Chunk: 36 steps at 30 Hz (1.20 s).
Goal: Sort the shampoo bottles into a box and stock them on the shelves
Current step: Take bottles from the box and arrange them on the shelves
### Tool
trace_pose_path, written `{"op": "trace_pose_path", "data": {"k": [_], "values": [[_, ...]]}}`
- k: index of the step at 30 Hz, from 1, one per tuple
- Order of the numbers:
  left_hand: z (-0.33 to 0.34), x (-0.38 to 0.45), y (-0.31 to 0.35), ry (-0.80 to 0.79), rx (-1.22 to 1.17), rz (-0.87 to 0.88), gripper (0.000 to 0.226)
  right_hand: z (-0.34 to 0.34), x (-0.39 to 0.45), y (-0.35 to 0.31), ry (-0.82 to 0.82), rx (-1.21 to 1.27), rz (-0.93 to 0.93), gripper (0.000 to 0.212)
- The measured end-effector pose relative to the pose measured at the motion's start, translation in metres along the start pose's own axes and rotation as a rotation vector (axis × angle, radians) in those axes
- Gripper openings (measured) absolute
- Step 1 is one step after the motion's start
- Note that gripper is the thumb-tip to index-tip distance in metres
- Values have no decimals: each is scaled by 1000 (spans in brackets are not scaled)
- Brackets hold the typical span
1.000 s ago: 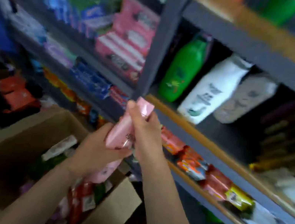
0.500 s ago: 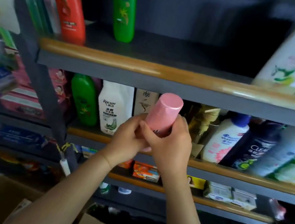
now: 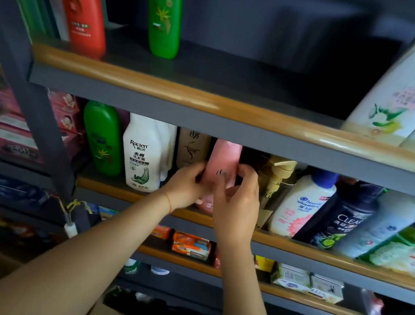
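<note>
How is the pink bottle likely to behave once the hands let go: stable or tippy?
The pink bottle is tall and narrow, so it probably tips easily. Its smooth plastic looks slippery; both the left hand and right hand steady it. The close brown box may brace it.

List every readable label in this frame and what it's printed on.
"Raclen": white squat bottle.
"head & shoulders": white blue-capped bottle.
"CLEAR": dark navy bottle.
"六神": tall white bottle, upper shelf.
Print on the pink bottle both hands hold: too blurred.
</note>
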<state>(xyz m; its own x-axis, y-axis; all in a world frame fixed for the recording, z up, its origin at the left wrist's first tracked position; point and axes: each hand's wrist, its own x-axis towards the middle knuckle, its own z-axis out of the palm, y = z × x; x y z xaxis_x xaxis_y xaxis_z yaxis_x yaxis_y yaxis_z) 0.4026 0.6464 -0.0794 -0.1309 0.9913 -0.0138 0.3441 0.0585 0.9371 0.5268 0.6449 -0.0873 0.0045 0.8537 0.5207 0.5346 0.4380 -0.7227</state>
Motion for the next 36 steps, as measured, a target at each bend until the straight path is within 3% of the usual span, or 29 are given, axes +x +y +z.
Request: {"op": "trace_pose_path", "data": {"k": [3,6,14,20,27,36], "values": [[-2,6,-1,-54,-69,-28,42,5,-21,10,1,-30,-64,21],[0,7,-9,-58,-117,-41,54,11,-39,25,-93,-97,-104,30],[9,-11,-26,31,-192,-25,33,21,-55,32,-224,-179,-67,59],[10,1,-26,-60,-267,-52,46,29,-42,31,-221,-158,-58,54],[13,17,-30,74,-608,-194,31,40,-22,37,-304,-244,23,59],[8,22,-22,4,-424,-263,42,40,-17,34,-363,-264,75,56]]}}
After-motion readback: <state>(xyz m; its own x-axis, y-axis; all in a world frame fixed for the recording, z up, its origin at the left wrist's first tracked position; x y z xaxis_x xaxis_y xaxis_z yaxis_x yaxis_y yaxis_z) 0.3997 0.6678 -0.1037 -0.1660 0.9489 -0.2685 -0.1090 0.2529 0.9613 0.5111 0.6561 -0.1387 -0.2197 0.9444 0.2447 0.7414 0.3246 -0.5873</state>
